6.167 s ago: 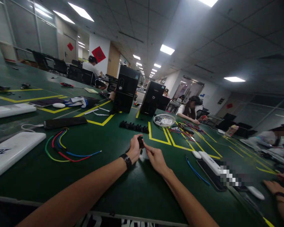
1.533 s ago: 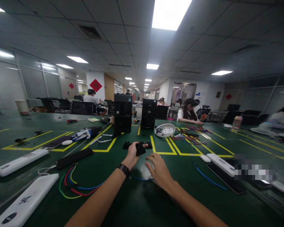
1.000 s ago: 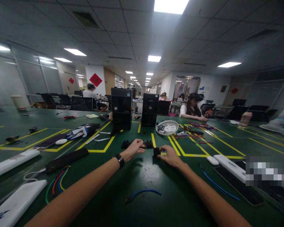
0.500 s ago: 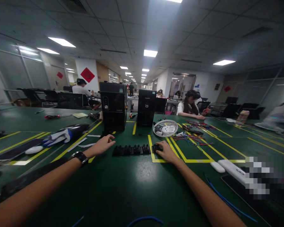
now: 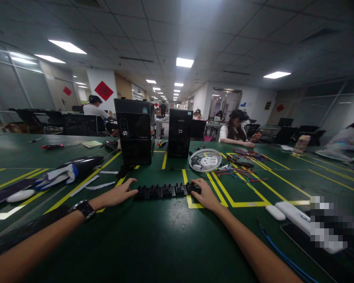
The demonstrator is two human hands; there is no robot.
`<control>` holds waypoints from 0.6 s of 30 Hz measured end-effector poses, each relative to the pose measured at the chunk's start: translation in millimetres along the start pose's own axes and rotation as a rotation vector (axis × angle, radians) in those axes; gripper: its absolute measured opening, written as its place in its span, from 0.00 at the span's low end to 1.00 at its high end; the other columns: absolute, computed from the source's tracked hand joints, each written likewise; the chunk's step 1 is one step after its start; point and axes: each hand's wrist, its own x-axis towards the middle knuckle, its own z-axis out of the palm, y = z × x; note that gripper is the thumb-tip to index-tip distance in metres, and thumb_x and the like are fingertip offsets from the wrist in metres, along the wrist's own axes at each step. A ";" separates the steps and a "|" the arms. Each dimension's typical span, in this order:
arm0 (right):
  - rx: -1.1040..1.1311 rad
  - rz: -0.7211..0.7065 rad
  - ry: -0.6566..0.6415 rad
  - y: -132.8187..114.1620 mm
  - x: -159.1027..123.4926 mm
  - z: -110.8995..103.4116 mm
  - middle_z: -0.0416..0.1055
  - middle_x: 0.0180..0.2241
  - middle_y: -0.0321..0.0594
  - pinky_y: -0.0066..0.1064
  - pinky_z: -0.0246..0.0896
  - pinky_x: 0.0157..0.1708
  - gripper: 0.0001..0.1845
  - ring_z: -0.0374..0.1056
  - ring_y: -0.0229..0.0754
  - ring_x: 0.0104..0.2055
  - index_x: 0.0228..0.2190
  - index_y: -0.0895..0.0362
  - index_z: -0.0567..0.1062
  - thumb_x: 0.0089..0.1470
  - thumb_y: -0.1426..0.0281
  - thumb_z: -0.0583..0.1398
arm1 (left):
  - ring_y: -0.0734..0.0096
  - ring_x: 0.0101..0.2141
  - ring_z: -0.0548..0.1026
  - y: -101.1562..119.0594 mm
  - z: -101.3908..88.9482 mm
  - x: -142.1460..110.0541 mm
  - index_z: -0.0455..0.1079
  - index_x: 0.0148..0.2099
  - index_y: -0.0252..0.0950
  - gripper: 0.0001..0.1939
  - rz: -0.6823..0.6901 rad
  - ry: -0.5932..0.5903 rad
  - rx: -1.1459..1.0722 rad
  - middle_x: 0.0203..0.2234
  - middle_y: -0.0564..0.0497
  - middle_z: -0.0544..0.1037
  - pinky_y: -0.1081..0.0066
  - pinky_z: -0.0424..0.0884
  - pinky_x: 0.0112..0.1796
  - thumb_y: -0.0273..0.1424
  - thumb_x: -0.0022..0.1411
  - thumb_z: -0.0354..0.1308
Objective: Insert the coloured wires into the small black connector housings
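A row of notched black plastic blocks is lying on the green tabletop between the 2 hands, its right end crossing a yellow tape line. The left hand is staying loosely open at the row's left end, thumb and forefinger spreading apart; whether the tips are touching the end block, I cannot tell. The right hand is curving its thumb and forefinger around the right-end block, and I cannot tell whether it is pinching it.

Beyond the right hand, a round, shallow, white perforated plastic basket is resting on the tabletop. Small dark grey pieces are gathering along its left inside wall, too small to identify, while much of its white interior is showing. Loose red and blue wires are spreading outside it, to the right. Farther right, a pinkish see-through bottle is standing upright; its contents are too indistinct to tell. Behind the row, 2 black box-shaped computer towers are standing side by side, apart.
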 end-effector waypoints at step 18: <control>0.076 0.006 0.010 1.7 -1.7 2.5 0.64 0.46 0.44 0.39 0.55 0.53 0.26 0.63 0.45 0.49 0.51 0.56 0.68 0.49 0.73 0.60 | 0.62 0.35 0.71 0.4 10.2 7.4 0.47 0.63 0.40 0.33 0.097 0.006 0.088 0.38 0.47 0.72 0.67 0.64 0.35 0.51 0.61 0.42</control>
